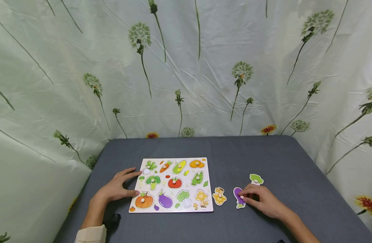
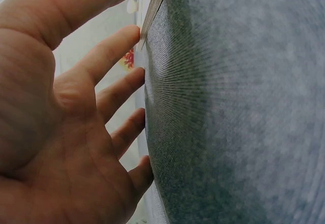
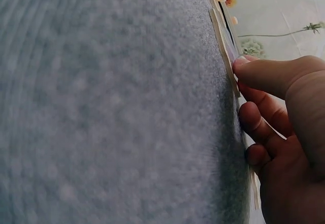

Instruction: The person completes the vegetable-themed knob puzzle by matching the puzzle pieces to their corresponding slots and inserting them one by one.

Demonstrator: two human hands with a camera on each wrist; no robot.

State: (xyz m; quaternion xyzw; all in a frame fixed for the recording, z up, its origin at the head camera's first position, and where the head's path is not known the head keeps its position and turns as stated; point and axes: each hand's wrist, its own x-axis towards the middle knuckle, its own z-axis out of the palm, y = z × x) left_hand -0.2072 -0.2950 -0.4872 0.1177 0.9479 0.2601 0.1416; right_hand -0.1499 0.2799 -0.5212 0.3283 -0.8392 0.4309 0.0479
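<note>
My left hand (image 1: 120,187) rests at the left side of a white vegetable puzzle board (image 1: 156,159), fingers fairly straight and spread, fingertips and thumb touching its edge. The left wrist view shows the open palm (image 2: 66,158) beside the board's wooden edge. Right of the board, my right hand (image 1: 264,199) pinches the knob of a purple eggplant puzzle piece (image 1: 238,193) between thumb and fingers. Seen nearly edge-on in the right wrist view, the eggplant piece (image 3: 223,46) is close to the cloth; whether it touches, I cannot tell.
A yellow mushroom piece (image 1: 219,199) lies between board and right hand. Just behind that hand is a green cabbage piece (image 1: 256,178), partly hidden. Knobbed pieces such as a tomato (image 1: 175,183) sit in the board. A dandelion-patterned curtain (image 1: 204,84) hangs behind the grey table (image 1: 249,152).
</note>
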